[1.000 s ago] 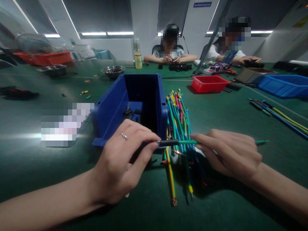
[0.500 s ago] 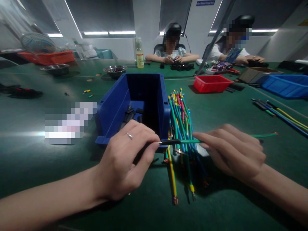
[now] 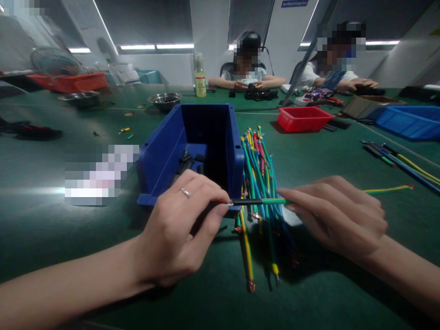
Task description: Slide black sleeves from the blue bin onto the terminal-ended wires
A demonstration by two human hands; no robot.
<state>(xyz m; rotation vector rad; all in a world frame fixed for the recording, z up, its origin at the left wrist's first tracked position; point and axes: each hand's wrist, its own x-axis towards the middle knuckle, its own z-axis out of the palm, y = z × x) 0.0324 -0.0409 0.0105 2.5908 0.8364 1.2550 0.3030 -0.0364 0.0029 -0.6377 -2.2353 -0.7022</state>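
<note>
A green-and-yellow wire with a black sleeve near its left end is stretched level between my hands. My left hand, with a ring on one finger, pinches the wire's metal tip between thumb and forefinger. Farther along, my right hand is closed on the wire, whose bare copper end sticks out beyond it to the right. Beneath the held wire lies a loose bundle of cut wires in green, yellow, blue and red. Directly behind my left hand stands a blue bin with black sleeve pieces inside.
A red tray and a light-blue tray stand at the right, with more wires nearby. Metal bowls and a bottle are farther back. Two people sit across the green table.
My right hand and the wire have shifted slightly right. The wire has turned, so more of its yellow stripe shows. My left hand has hardly moved.
</note>
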